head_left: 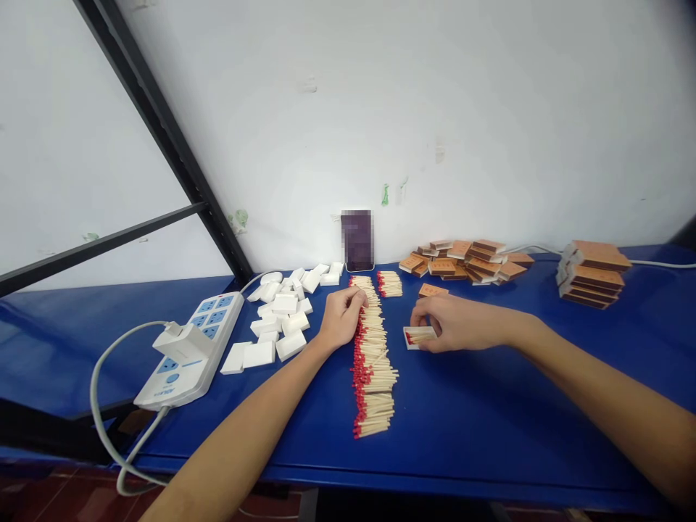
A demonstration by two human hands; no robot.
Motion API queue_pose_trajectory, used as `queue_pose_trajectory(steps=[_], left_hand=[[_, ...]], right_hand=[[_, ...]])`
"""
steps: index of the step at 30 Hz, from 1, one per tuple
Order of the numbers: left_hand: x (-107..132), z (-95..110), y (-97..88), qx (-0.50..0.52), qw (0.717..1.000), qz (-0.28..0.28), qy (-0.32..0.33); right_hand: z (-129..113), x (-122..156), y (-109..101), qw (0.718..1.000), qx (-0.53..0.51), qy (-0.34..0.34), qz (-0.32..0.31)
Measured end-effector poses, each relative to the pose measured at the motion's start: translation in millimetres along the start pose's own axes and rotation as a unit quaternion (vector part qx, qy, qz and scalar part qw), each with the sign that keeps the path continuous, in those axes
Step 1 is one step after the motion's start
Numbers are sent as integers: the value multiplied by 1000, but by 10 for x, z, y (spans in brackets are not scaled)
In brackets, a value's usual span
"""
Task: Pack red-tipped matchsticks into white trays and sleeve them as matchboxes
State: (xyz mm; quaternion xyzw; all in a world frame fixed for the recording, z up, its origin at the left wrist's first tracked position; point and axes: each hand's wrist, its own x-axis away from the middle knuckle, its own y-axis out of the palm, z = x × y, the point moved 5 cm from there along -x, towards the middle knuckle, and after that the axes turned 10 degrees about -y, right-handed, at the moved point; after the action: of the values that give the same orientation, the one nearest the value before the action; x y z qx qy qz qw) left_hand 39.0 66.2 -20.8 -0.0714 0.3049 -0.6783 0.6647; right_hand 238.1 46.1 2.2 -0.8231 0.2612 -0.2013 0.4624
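Note:
My right hand is closed around a small white matchbox tray at the middle right, its thumb and fingers at the tray's right end. Several red-tipped matches lie inside the tray. Just behind that hand, an orange matchbox sleeve lies on the blue table. My left hand rests with curled fingers against the red heads of a long row of matches; whatever its fingertips pinch is hidden. Beyond the row's right side sits a small separate bunch of matches.
White empty trays are heaped to the left, beside a white power strip with a plugged-in cable. Orange matchboxes are piled at the back right, and a stack of them stands farther right. A phone leans on the wall.

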Motion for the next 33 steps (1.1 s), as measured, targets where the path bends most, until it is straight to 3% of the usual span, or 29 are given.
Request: queue_pose_trajectory(steps=[15, 17, 19, 21, 24, 28, 33], left_hand=[[9, 15, 9, -10, 1000, -3, 3], [12, 20, 9, -12, 1000, -3, 2], [16, 26, 12, -19, 1000, -6, 3], [16, 30, 14, -24, 1000, -7, 4], [6, 19, 13, -16, 1000, -6, 6], [-17, -26, 5, 14, 1000, 3, -4], [-30, -64, -3, 38, 999, 8, -19]], right_hand=[[11, -14, -21, 1000, 16, -11, 7], [66, -42, -85, 998, 0, -28, 60], [183, -59, -170, 986, -22, -16, 164], [319, -48, -232, 956, -39, 18, 290], [420, -73, -181, 923, -55, 41, 379], [413, -248, -30, 936, -79, 11, 343], [469, -405, 42, 961, 50, -37, 271]])
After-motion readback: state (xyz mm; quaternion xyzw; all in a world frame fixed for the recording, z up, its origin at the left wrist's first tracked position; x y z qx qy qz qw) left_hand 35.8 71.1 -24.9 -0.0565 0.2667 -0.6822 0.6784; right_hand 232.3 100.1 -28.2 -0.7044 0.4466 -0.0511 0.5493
